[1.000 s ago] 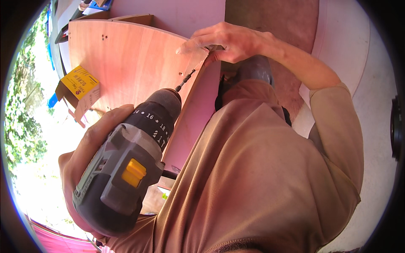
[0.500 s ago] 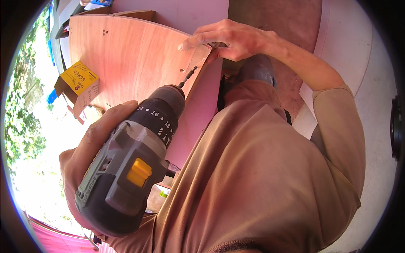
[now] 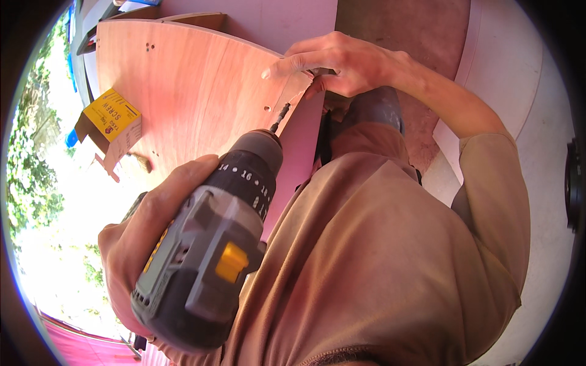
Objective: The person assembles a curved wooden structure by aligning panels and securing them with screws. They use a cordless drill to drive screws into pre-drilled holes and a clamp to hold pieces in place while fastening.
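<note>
My left hand [image 3: 137, 244] is wrapped round a cordless drill [image 3: 207, 262], grey and black with a yellow switch on top. From its chuck a dark drill bit [image 3: 281, 117] points at a curved wooden panel [image 3: 195, 79], near its right corner. A small dark hole [image 3: 267, 108] shows just left of the bit's tip. I cannot tell whether the tip touches the wood. At that corner my right hand [image 3: 342, 64] grips the panel, fingers over the face and thumb at the edge. The drill's handle and trigger are hidden.
A yellow cardboard screw box [image 3: 115, 119], flap open, stands at the panel's left edge. A small brownish piece [image 3: 140, 161] lies near it. Several small holes [image 3: 151, 47] mark the panel's upper left. Below the panel's right edge is a pink surface [image 3: 293, 158]. My leg [image 3: 372, 116] is beyond.
The drill and my left hand have shifted right, and the bit's tip now sits slightly farther right and lower. My right hand stays on the panel corner, only slightly shifted in view.
</note>
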Action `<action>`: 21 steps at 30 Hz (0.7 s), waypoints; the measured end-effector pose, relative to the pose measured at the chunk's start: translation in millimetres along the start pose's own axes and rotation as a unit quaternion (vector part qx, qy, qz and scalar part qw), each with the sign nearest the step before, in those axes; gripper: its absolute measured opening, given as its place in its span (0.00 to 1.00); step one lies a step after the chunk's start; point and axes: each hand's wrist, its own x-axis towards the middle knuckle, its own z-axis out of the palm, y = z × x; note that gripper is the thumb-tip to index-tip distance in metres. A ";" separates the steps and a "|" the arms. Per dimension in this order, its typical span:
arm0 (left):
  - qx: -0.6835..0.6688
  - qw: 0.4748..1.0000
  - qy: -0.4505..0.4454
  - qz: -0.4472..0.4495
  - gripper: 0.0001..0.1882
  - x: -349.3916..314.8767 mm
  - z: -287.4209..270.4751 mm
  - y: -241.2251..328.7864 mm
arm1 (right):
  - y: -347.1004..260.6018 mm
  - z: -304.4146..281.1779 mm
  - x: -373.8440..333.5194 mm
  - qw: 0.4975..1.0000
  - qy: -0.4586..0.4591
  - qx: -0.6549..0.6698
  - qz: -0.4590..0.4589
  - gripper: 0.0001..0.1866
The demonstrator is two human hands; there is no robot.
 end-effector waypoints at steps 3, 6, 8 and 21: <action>0.032 0.998 -0.029 0.044 0.27 7.5 -4.3 -2.4 | 1.4 -0.9 0.1 1.000 0.000 0.009 -0.003 0.40; 0.036 0.998 -0.034 0.025 0.29 11.8 -3.9 -5.2 | 2.0 -2.1 1.1 1.000 -0.001 0.009 -0.009 0.39; 0.000 0.999 -0.039 -0.011 0.32 12.3 -2.8 -7.6 | 1.9 -3.5 1.3 1.000 -0.008 0.011 -0.005 0.39; -0.014 0.994 -0.028 0.102 0.26 27.5 -4.7 -42.8 | 7.9 -4.3 5.2 0.999 -0.033 0.032 0.003 0.38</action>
